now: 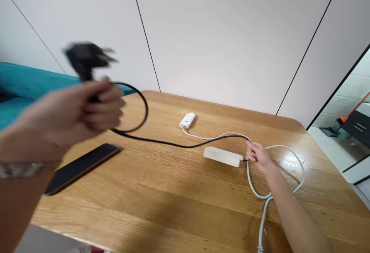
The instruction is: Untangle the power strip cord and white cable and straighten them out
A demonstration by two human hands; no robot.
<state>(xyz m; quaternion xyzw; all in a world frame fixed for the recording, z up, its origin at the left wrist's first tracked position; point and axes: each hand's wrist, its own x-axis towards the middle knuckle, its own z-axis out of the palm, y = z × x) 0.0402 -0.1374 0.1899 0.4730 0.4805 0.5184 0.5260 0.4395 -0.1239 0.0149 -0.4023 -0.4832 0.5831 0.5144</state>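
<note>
My left hand [101, 104] is raised at the left, its fingers wrapped round a black power cord [173, 144] just below its plug [85, 58]. The plug is blurred, with its prongs toward the right. A loop of the cord hangs beside that hand, and the rest stretches across to the right. There my right hand [257, 154] pinches the cord close to the end of a long white box [222, 156] lying on the table. A short dark piece of cord shows between that box and my fingers; the join itself is partly hidden.
On the wooden table [162, 191] a small white block [187, 120] lies at the back, with a white cable [300, 176] looping round to the right. A dark phone [82, 166] rests at the left. Behind stands a white panelled wall [216, 44]; a teal sofa [34, 83] is at far left.
</note>
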